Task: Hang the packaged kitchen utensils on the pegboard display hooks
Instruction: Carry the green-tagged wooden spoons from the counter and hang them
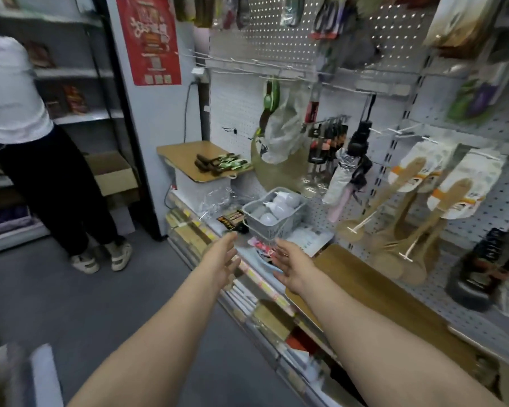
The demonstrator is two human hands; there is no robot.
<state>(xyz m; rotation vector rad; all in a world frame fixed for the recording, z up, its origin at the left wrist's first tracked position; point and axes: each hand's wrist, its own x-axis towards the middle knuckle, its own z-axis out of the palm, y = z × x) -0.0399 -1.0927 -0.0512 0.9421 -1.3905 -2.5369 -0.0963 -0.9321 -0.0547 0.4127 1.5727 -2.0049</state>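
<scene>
Both hands, left (224, 261) and right (291, 267), are empty with fingers relaxed, reaching toward the basket (272, 221) under the pegboard (276, 45).

A grey basket (272, 220) of bulbs sits on the shelf (373, 284).

Two bare forearms, no sleeves visible, left hand (222, 261), right hand (294, 267), no rings or watch

Matt perforated metal pegboard (282, 45); pale wooden spatulas (394, 230) in glossy plastic sleeves; grey plastic basket (272, 227).
</scene>
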